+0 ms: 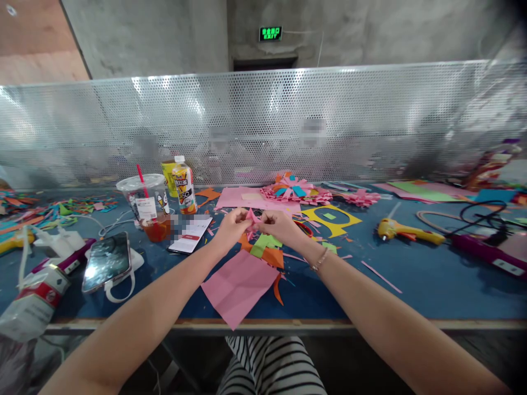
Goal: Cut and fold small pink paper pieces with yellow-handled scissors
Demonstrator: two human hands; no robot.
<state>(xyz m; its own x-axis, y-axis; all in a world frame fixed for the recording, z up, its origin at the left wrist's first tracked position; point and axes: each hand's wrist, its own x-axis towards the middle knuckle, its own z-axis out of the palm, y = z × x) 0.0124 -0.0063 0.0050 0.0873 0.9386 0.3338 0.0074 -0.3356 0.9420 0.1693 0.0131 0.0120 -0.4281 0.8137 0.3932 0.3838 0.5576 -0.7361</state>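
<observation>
Between my hands, a small piece of folded pink paper [252,218] is held above the middle of the table. My left hand [234,226] pinches its left side, and my right hand [279,225] grips the right side with fingers closed. Below them lies a creased pink paper sheet [242,285], one corner reaching past the table's front edge. Green paper scraps [263,244] and an orange paper piece [272,257] rest just beyond that sheet. Farther back sits a pink fringed paper flower [290,189] with blue and orange bits.
On the left stand a plastic drink cup [150,211], a juice bottle [184,189] and phones, one being a dark-screened phone [107,260]. A yellow glue gun [407,230] and a purple power strip [489,255] lie right. A perforated metal screen [263,120] closes the back.
</observation>
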